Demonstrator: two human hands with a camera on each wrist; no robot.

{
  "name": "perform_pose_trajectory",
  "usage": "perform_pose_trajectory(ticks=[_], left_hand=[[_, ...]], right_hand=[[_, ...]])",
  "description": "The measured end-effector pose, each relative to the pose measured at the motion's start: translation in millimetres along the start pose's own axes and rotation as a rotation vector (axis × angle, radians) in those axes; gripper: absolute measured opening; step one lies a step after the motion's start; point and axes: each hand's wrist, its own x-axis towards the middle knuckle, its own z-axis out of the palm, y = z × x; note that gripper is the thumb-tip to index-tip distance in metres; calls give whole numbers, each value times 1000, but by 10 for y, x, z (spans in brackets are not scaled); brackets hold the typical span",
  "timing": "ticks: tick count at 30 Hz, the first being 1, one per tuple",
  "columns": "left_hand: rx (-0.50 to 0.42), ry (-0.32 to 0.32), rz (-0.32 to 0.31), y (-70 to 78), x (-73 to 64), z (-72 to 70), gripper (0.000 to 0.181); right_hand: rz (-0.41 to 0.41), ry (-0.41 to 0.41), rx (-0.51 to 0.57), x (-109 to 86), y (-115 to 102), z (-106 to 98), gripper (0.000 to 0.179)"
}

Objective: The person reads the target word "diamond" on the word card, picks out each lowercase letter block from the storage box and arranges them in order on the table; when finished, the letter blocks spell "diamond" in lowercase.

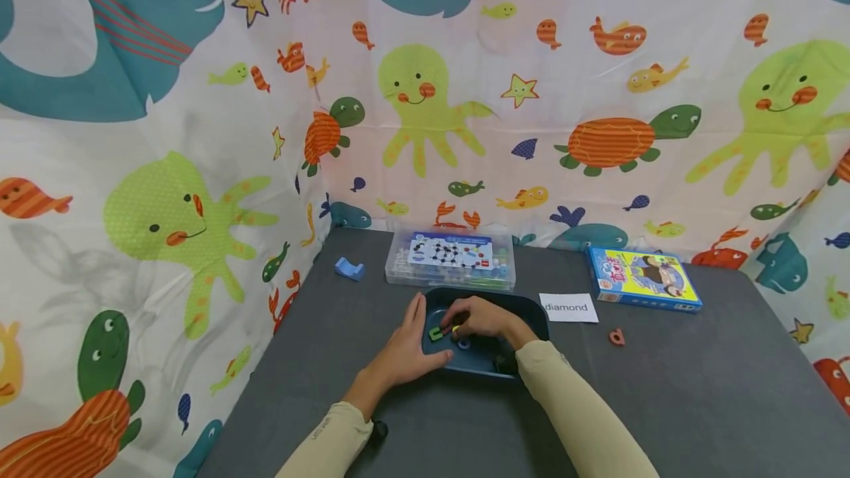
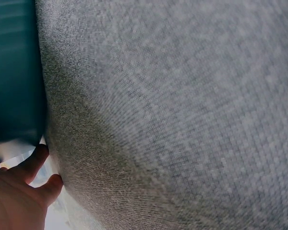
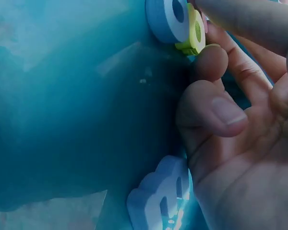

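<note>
A dark blue tray (image 1: 527, 308) holds several small coloured letters. At its left end, my left hand (image 1: 408, 341) rests with straight fingers along the side and thumb on the front rim. My right hand (image 1: 483, 317) reaches down inside the tray, fingers bent. In the right wrist view, its fingertips are right at a yellow letter (image 3: 198, 31), and the thumb stands apart from the fingers. Against the yellow one lies a round blue letter (image 3: 169, 21); a blue letter with slots (image 3: 156, 199) is below the thumb. A green letter (image 1: 435, 333) lies left of the right fingertips.
Behind the tray is a clear plastic case (image 1: 451, 260) with a printed label. A blue clip-like piece (image 1: 350, 268) sits to its left. Rightward lie a white card (image 1: 569, 307) reading "diamond", a reddish letter (image 1: 617, 337) and a blue-yellow box (image 1: 644, 279).
</note>
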Motion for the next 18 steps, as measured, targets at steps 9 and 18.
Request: perform_pose_trajectory(ticks=[9,18], left_hand=[[0,-1,-11,7,9,5,116],[-1,1,-6,2,12,8,115]], right_hand=[[-9,12,22,-20,9,6,23],[-21,-17,33,-19,37,32,24]])
